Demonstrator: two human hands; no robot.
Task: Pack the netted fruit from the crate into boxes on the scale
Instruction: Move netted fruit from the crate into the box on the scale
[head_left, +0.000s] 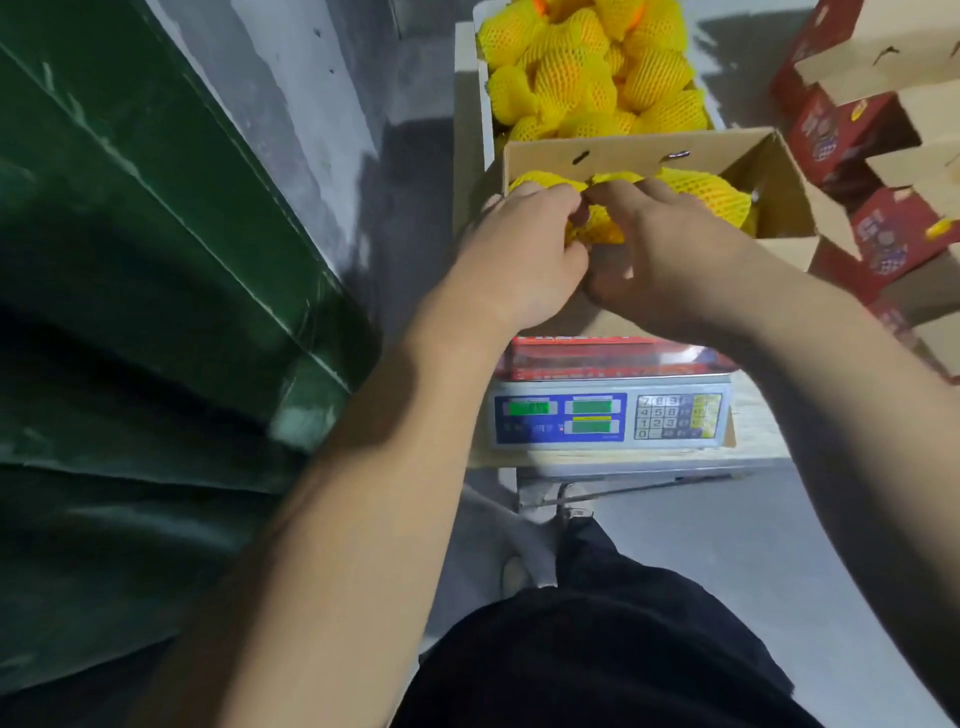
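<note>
An open cardboard box (623, 150) with red sides stands on the digital scale (608, 415). Several fruits in yellow foam netting (711, 195) lie inside it. My left hand (519, 249) and my right hand (670, 244) meet over the box's near half, fingers curled round a netted fruit (597, 228) between them. Behind the box, the crate (485, 124) is heaped with more yellow netted fruit (597, 73).
A dark green cloth-covered mass (156, 312) fills the left. Stacked red and brown empty boxes (883, 156) stand at the right. The scale sits on a pale board (758, 431) above grey floor (727, 545). My dark-trousered legs (597, 649) are below.
</note>
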